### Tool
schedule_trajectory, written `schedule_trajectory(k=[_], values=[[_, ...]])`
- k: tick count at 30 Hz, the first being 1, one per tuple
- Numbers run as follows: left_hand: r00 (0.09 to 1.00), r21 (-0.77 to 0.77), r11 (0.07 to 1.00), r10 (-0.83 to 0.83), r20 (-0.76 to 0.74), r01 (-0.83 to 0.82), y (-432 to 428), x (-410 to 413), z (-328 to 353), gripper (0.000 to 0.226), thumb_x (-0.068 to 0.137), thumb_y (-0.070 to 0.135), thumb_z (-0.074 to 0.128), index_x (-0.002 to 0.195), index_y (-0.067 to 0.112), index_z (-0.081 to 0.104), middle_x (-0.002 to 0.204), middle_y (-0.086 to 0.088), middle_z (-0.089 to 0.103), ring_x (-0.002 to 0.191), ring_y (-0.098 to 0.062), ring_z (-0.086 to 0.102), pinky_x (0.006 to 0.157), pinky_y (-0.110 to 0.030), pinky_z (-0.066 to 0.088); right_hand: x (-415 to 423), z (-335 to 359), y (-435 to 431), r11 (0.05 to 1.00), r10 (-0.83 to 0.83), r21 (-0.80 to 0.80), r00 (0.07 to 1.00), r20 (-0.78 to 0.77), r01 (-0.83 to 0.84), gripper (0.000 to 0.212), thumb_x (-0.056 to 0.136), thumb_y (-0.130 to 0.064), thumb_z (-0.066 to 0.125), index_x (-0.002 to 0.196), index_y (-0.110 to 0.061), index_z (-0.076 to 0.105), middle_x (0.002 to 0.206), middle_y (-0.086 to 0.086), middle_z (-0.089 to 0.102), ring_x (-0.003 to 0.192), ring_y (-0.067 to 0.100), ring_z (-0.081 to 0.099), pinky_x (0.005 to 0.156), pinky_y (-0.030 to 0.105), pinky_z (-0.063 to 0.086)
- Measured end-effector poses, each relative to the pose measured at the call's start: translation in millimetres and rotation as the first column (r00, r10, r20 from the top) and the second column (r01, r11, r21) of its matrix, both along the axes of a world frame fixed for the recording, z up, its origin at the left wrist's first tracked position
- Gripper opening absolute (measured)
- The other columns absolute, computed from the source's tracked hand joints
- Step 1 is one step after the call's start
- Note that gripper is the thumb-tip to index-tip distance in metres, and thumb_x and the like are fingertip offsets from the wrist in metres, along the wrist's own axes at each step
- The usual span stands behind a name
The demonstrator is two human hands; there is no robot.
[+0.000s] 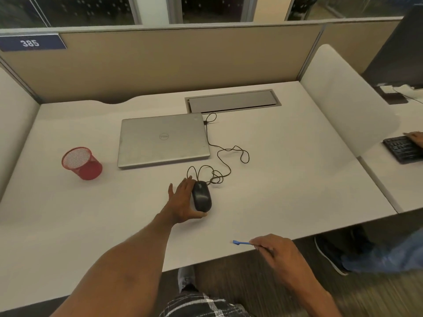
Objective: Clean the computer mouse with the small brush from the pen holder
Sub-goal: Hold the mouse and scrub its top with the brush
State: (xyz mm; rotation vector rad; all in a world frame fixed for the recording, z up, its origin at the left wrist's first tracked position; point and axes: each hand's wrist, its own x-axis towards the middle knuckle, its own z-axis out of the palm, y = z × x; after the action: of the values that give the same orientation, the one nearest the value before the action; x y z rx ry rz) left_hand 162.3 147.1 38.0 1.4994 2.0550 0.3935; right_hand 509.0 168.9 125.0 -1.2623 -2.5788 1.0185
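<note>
A black wired computer mouse (202, 199) lies on the white desk (286, 179) near its middle. My left hand (182, 202) cups the mouse from its left side, thumb under the near end and fingers along the far side. My right hand (275, 249) hovers over the desk's front edge, fingers pinched on the handle of a small blue brush (240, 242) whose tip points left. The red mesh pen holder (82, 163) stands upright at the left of the desk and looks empty.
A closed silver laptop (162, 140) lies behind the mouse, the black mouse cable (225, 154) looping from its right side. A grey cable hatch (232, 101) sits at the back. Beige partitions enclose the desk. At the right, another person's hand rests on a black keyboard (404, 148).
</note>
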Motion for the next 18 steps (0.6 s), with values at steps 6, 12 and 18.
schedule_trajectory(k=[6, 12, 18], values=[[0.993, -0.053, 0.995, -0.090, -0.081, 0.086, -8.9, -2.8, -8.2, 0.127, 0.071, 0.075, 0.078, 0.164, 0.018, 0.012, 0.175, -0.002, -0.002, 0.162, -0.023, -0.008, 0.125, -0.061, -0.012, -9.0, -1.0, 6.4, 1.000, 0.013, 0.006, 1.000, -0.020, -0.013, 0.020, 0.094, -0.012, 0.072, 0.110, -0.021, 0.078, 0.101, -0.010, 0.077, 0.087, -0.004, 0.063, 0.080, 0.001, 0.040], [0.984, -0.058, 0.992, -0.115, -0.133, 0.108, -20.6, 1.3, -15.5, 0.126, 0.068, 0.078, 0.076, 0.164, 0.022, 0.015, 0.173, -0.001, -0.022, 0.158, -0.023, -0.025, 0.122, -0.064, -0.018, -10.6, -4.3, 8.8, 1.000, 0.019, -0.022, 1.000, -0.019, -0.019, 0.021, 0.096, -0.014, 0.069, 0.112, -0.024, 0.078, 0.101, -0.022, 0.069, 0.085, -0.019, 0.057, 0.082, 0.000, 0.042], [0.985, -0.086, 0.991, -0.110, -0.135, 0.099, -26.2, 6.7, -19.4, 0.129, 0.069, 0.079, 0.075, 0.165, 0.022, 0.010, 0.172, -0.002, -0.024, 0.157, -0.023, -0.027, 0.122, -0.064, -0.019, -8.7, -6.8, 8.8, 0.999, 0.028, -0.019, 1.000, -0.011, -0.028, 0.020, 0.096, -0.015, 0.069, 0.112, -0.024, 0.078, 0.101, -0.023, 0.069, 0.085, -0.021, 0.055, 0.083, -0.002, 0.040]])
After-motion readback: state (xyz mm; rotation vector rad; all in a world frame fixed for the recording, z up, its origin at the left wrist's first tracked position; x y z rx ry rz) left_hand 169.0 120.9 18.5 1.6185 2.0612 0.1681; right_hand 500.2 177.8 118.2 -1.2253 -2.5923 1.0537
